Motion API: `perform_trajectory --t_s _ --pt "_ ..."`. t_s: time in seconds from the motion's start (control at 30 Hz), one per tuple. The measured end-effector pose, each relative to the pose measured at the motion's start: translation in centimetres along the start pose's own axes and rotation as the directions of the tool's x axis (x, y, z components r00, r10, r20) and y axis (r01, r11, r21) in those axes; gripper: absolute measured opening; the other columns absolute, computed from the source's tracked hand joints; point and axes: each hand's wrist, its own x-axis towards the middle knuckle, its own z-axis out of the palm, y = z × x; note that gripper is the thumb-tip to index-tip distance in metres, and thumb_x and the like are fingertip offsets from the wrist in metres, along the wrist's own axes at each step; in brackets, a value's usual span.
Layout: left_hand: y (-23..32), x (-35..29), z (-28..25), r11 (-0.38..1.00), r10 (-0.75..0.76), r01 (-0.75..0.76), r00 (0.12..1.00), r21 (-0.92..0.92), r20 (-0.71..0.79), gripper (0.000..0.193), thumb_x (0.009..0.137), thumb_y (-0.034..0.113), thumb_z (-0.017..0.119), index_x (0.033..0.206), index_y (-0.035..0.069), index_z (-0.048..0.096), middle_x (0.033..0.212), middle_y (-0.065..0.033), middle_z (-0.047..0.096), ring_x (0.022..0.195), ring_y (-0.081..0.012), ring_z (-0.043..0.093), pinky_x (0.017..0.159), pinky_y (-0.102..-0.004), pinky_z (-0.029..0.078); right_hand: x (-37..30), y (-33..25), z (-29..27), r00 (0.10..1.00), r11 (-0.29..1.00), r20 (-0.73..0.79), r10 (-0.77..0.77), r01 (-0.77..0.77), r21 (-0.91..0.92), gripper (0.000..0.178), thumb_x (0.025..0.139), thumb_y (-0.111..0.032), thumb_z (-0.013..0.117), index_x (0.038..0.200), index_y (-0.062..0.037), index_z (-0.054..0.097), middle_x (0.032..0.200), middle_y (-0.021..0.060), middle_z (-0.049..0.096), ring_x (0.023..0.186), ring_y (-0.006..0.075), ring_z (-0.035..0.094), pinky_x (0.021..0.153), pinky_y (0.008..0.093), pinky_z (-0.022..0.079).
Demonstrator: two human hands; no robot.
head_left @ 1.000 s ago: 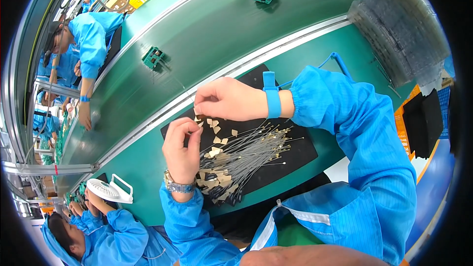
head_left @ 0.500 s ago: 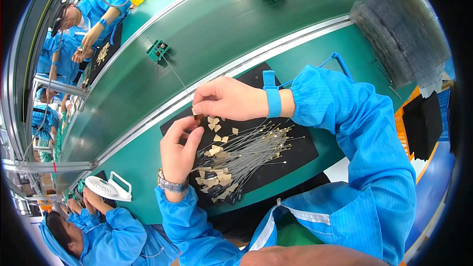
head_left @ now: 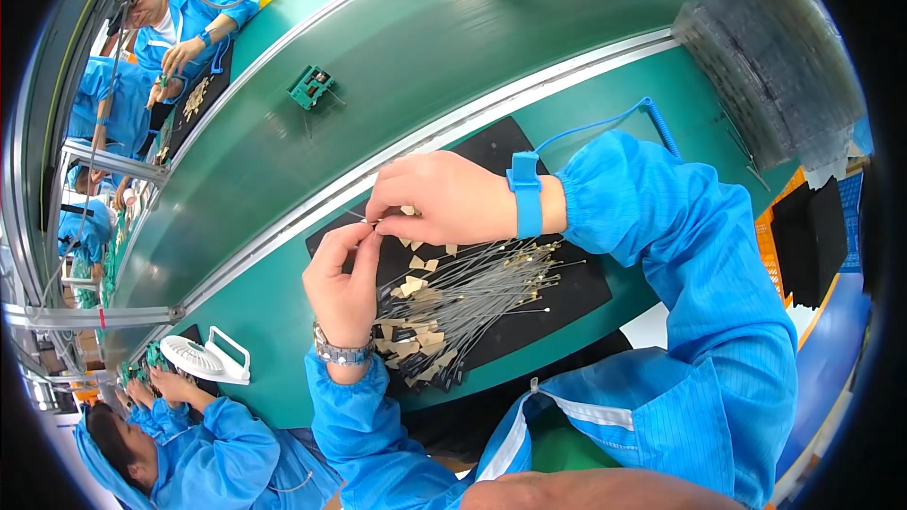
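Observation:
My left hand (head_left: pixel 345 274), wearing a metal watch (head_left: pixel 342 349), has its thumb and fingertips pinched together above the black mat (head_left: pixel 557 316). My right hand (head_left: pixel 430 196) comes in from the right and meets it, thumb and fingers closed at the same spot. A thin grey cable (head_left: pixel 355 214) shows beside the fingertips; most of what lies between them is hidden. A small cream tab (head_left: pixel 408 211) shows by my right thumb; whether it is held, I cannot tell. Below lie a bundle of grey cables (head_left: pixel 491 288) and several cream pieces (head_left: pixel 413 285).
A blue wrist strap (head_left: pixel 526 194) with a coiled cord (head_left: pixel 661 127) is on my right wrist. Beyond the metal rail, a green assembly (head_left: pixel 312 87) sits on the green belt (head_left: pixel 425 66). A white fan-like device (head_left: pixel 203 359) stands left. Co-workers (head_left: pixel 189 28) sit along the line.
My fingertips have come closer together, and the reddish-brown bit between them is now hidden. The long cable stretch beyond my right hand is gone from view. One green assembly has left the belt's far part.

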Motion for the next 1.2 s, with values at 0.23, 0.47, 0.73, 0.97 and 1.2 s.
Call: perform_trajectory --t_s 0.23,0.47,0.73,0.97,1.2 --pt "0.4 0.0 -0.3 0.984 0.159 -0.162 0.986 0.076 0.046 0.011 0.082 -0.002 0.071 0.093 -0.001 0.069 0.088 -0.0100 0.069 0.077 -0.0179 0.064 0.071 -0.0268 0.051 0.2 0.4 -0.4 0.997 0.996 0.060 0.047 -0.051 0.069 0.012 0.081 -0.014 0.071 0.084 -0.0026 0.069 0.076 0.0090 0.065 0.069 0.0265 0.064 0.062 0.0360 0.052" --pt "0.6 -0.1 -0.3 0.994 0.111 -0.112 0.992 0.012 0.061 0.011 0.082 -0.003 0.070 0.093 -0.002 0.068 0.087 -0.0101 0.068 0.075 -0.0162 0.063 0.069 -0.0261 0.050 0.3 0.2 -0.3 0.995 0.995 0.055 0.078 -0.081 0.054 0.010 0.080 -0.012 0.069 0.083 -0.0021 0.066 0.077 0.0099 0.065 0.069 0.0261 0.066 0.060 0.0340 0.052" --pt "-0.2 -0.2 -0.5 0.954 -0.091 0.090 0.996 -0.285 0.009 0.012 0.090 -0.003 0.065 0.102 -0.002 0.062 0.093 -0.0043 0.066 0.082 -0.0119 0.064 0.077 -0.0243 0.052 0.2 2.2 -1.3 0.993 0.981 0.065 0.102 -0.089 -0.172 0.009 0.078 -0.008 0.065 0.084 -0.0033 0.062 0.081 0.0091 0.064 0.078 0.0301 0.063 0.068 0.0392 0.051" --pt "-1.0 -0.4 -0.6 0.836 -0.070 0.137 0.987 -0.531 0.145 0.021 0.089 -0.005 0.063 0.105 0.002 0.051 0.096 -0.0073 0.063 0.087 -0.0171 0.067 0.081 -0.0291 0.054 0.4 1.0 -0.8 0.882 0.620 0.346 0.321 -0.472 0.627 0.025 0.094 -0.018 0.063 0.114 -0.0026 0.065 0.096 0.0035 0.066 0.086 0.0113 0.059 0.073 0.0288 0.050" --pt "-1.2 -0.2 0.0 0.833 -0.082 0.164 0.981 -0.528 0.176 0.018 0.091 -0.002 0.061 0.104 0.002 0.049 0.095 -0.0124 0.066 0.083 -0.0194 0.065 0.077 -0.0305 0.053 0.2 1.7 0.0 0.844 0.174 0.384 0.375 -0.471 0.865 0.018 0.095 -0.018 0.062 0.104 -0.0024 0.064 0.090 0.0009 0.064 0.081 0.0095 0.058 0.068 0.0245 0.047"
